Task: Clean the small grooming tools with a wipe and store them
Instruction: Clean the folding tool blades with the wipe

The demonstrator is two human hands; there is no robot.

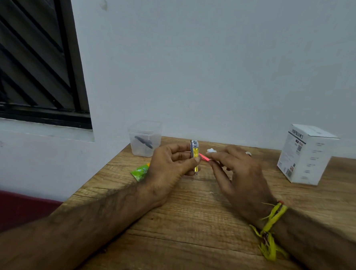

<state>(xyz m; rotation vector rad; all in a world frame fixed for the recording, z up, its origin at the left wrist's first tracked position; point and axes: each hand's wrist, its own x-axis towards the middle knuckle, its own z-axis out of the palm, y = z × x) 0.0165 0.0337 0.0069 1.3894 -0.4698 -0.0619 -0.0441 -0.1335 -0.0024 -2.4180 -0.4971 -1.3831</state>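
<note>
My left hand (171, 165) holds a yellow and silver nail clipper (194, 154) upright between thumb and fingers, above the wooden table (188, 229). My right hand (239, 176) is just to its right, fingers partly curled, with a small pink tool (204, 157) at its fingertips. A crumpled white wipe (211, 151) shows just above those fingers; whether the hand grips it I cannot tell. A clear plastic container (144, 138) stands at the table's back left corner with a dark tool (143, 142) inside.
A green sachet (140, 171) lies on the table partly behind my left hand. A white cardboard box (306, 155) stands at the back right. The wall runs along the table's far edge, and a dark window is at the upper left.
</note>
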